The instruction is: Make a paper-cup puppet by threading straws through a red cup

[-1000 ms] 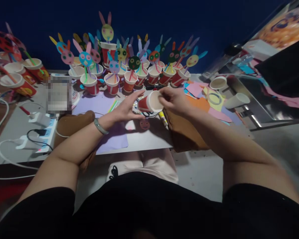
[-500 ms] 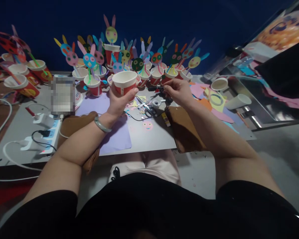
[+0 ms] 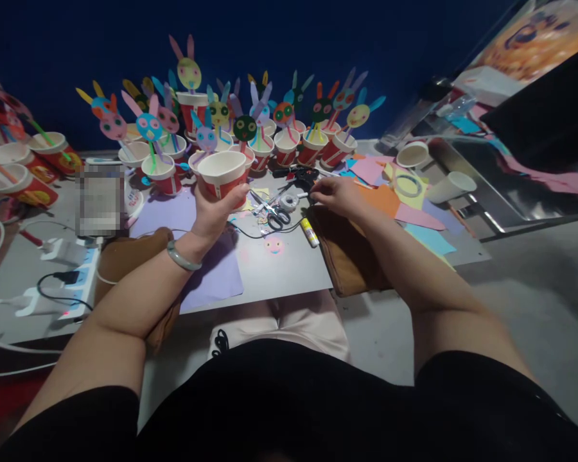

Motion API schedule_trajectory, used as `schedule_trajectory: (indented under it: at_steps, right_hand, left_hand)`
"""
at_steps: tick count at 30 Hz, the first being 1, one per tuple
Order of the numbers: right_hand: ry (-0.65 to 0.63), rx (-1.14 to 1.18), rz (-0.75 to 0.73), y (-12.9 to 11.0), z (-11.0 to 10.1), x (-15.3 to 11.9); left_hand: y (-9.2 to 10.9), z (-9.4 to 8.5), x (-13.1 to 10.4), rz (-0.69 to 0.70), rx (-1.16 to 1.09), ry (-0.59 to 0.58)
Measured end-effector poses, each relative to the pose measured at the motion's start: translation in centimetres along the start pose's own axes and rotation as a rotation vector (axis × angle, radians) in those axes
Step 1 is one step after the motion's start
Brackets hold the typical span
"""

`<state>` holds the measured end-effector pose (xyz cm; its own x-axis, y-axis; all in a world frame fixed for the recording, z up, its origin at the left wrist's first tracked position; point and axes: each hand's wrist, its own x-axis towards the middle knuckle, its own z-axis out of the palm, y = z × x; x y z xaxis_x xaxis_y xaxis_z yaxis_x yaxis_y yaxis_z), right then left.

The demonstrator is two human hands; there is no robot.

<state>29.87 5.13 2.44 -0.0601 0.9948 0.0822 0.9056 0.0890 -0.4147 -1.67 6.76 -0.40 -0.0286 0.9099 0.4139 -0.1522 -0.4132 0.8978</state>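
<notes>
My left hand (image 3: 216, 215) is wrapped around a red and white paper cup (image 3: 222, 179), held upright above the table with its mouth facing up. My right hand (image 3: 334, 196) hovers over the right side of the work area, thumb and fingers drawn together in a pinch. Its fingertips are by the end of a short white stick (image 3: 303, 195); whatever they hold is hidden. Just beyond lies a black glue gun (image 3: 301, 174). Between my hands are scissors (image 3: 278, 220), a roll of clear tape (image 3: 289, 202) and a pink smiling paper face (image 3: 273, 246).
Several paper cups with rabbit-faced straws (image 3: 285, 146) line the back. A yellow glue stick (image 3: 310, 233) lies near a brown cloth (image 3: 344, 256). Coloured paper (image 3: 426, 237) is spread at right. A power strip (image 3: 84, 276) with cables sits at left. Purple paper (image 3: 216, 276) lies in front.
My right hand has come down and nearer, away from the black glue gun, to beside the white stick. My left hand still holds the cup. The whole view has shifted slightly.
</notes>
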Motion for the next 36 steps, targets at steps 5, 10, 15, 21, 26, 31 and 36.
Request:
schedule_trajectory:
  at_steps: [5, 10, 15, 21, 26, 31, 36]
  right_hand:
    - [-0.18, -0.278, -0.132, -3.6, 1.7, 1.5]
    - [-0.323, -0.475, -0.19, -5.3, 1.9, 2.4]
    - [-0.267, -0.493, -0.234, -6.4, 1.9, 4.0]
    - [-0.243, -0.484, -0.274, -7.2, 2.3, 5.5]
    - [-0.413, -0.596, -0.31, -6.4, 1.8, 4.5]
    - [-0.43, -0.641, -0.366, -5.8, 2.7, 3.5]
    - [-0.43, -0.65, -0.43, -5.8, 3.0, 3.3]
  left_hand:
    - [-0.3, 0.0, 0.0, 0.005, 0.028, -0.029]
    - [0.0, 0.1, 0.0, 0.001, 0.037, -0.053]
    - [0.6, 0.3, -0.2, -0.039, -0.029, -0.052]
    - [0.4, 0.1, 0.0, -0.041, -0.03, -0.068]
    - [0.2, 0.2, 0.1, -0.032, -0.059, -0.098]
    - [0.1, 0.4, 0.1, -0.014, -0.062, -0.072]
    - [-0.2, 0.5, 0.2, -0.014, -0.073, -0.07]
